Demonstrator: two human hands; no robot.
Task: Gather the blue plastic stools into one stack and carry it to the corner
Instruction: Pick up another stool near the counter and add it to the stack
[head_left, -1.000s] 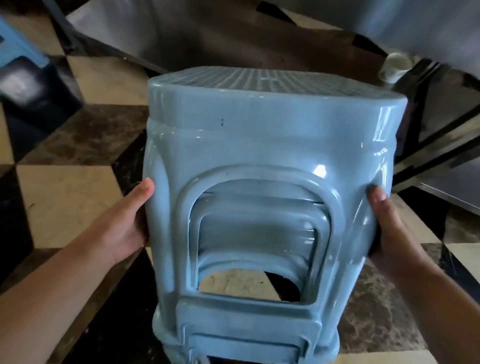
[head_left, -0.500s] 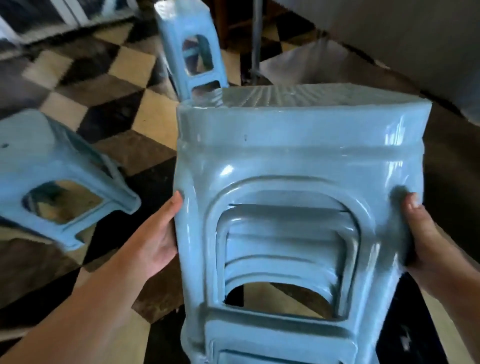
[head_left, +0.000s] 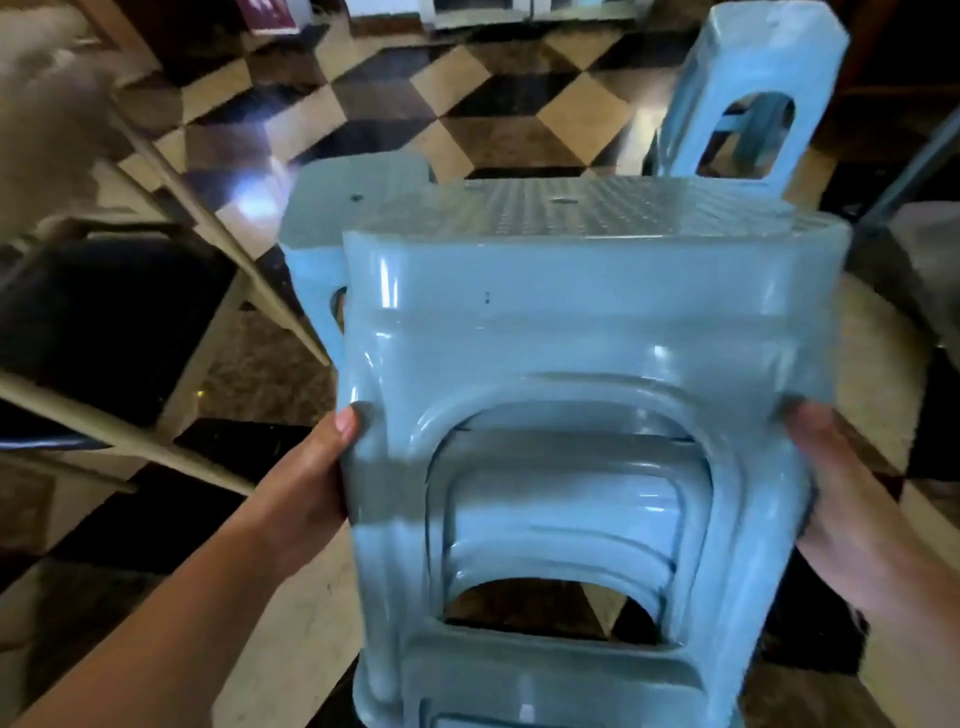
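blue nested stool stack is gripped at both sides by the left hand and right hand; two loose stools are seen beyond.

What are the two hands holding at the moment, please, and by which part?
The stack of blue stools, gripped by its two opposite sides: left hand on the left side, right hand on the right.

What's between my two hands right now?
In the head view, the stack of blue stools fills the whole stretch: the left hand presses one side and the right hand the other, nothing else between.
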